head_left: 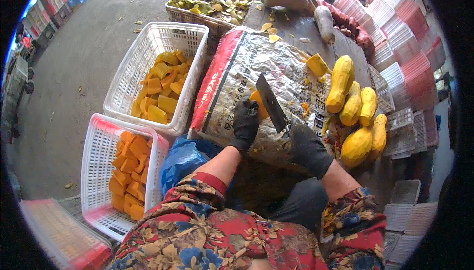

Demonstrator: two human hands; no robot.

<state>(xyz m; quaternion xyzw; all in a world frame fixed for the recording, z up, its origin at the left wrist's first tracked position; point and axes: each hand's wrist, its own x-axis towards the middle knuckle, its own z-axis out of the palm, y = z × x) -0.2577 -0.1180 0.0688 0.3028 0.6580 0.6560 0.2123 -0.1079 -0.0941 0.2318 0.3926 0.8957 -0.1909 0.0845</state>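
Observation:
In a black glove, my right hand (307, 144) is closed round the handle of a cleaver (271, 103), whose dark blade points up and away. My left hand (245, 123), gloved too, is closed on a piece of orange pumpkin (258, 104) just left of the blade. Both hands are over a printed silver sack (237, 80) with a red edge, spread across the work surface. Right of it lie several peeled long yellow pumpkins (340, 83). A cut chunk of pumpkin (316, 65) rests near the sack's far right corner.
Left of the sack stands a white crate (123, 80) of yellow chunks; a nearer white crate (94, 171) holds orange ones. Behind is a crate of peelings (215, 4). Unpeeled pumpkins (289, 1) lie at the far end. A blue plastic bag (181, 164) hangs near my left forearm.

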